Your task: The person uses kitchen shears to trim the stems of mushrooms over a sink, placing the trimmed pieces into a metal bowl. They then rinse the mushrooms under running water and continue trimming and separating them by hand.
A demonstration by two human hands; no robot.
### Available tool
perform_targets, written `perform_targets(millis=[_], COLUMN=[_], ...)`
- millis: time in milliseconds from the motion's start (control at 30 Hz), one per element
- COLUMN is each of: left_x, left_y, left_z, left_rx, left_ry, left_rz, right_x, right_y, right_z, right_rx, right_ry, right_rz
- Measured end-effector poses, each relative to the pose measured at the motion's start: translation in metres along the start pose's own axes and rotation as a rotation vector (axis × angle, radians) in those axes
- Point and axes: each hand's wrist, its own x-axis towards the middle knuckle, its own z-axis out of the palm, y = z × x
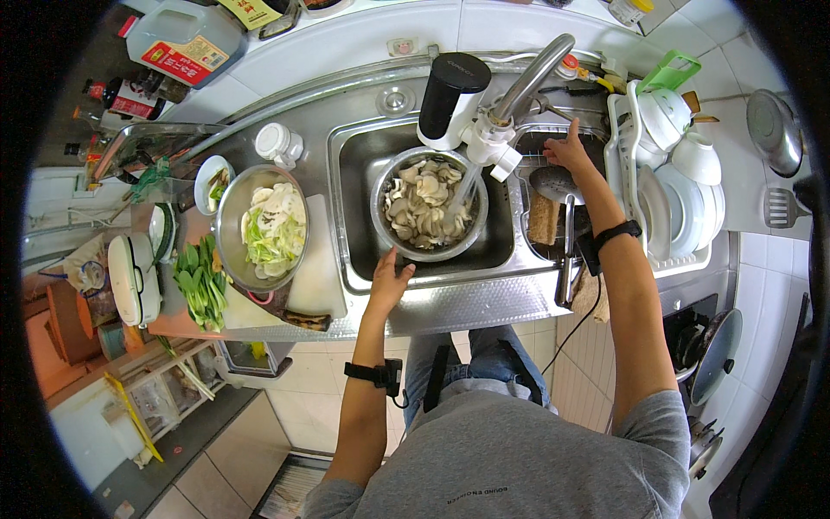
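Note:
A metal bowl (pixel 481 230) with pale mushrooms (pixel 425 201) sits in the left sink basin (pixel 356 259), and water streams into it from the faucet (pixel 533 74) with its white filter head. My left hand (pixel 389 280) is at the bowl's near edge, fingers apart, holding nothing; whether it touches the rim is unclear. My right hand (pixel 567 149) reaches over the right basin, a finger extended near the faucet's lever (pixel 557 111); contact cannot be told. Under that hand lie a dark perforated ladle (pixel 554 185) and a brown scrubbing pad (pixel 543 219).
Left of the sink stand a metal bowl (pixel 224 240) of sliced vegetables, a cutting board (pixel 321 259), a cleaver handle (pixel 308 320) and leafy greens (pixel 198 279). A white dish rack (pixel 681 263) with bowls and plates stands at the right.

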Motion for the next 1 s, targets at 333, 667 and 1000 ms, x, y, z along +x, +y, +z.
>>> perform_targets(millis=[333, 667, 1000], left_x=[-0.002, -0.004, -0.004], left_y=[0.004, 0.000, -0.005], left_z=[0.000, 0.000, 0.004], left_rx=[0.026, -0.002, 0.029], left_ry=[-0.029, -0.012, -0.021], left_rz=[-0.013, 0.006, 0.007], right_x=[-0.004, -0.005, -0.006], right_y=[-0.010, -0.008, -0.009], right_z=[0.001, 0.003, 0.004], right_rx=[-0.102, -0.182, -0.193], right_ry=[0.023, 0.023, 0.015], right_rz=[0.117, 0.071, 0.053])
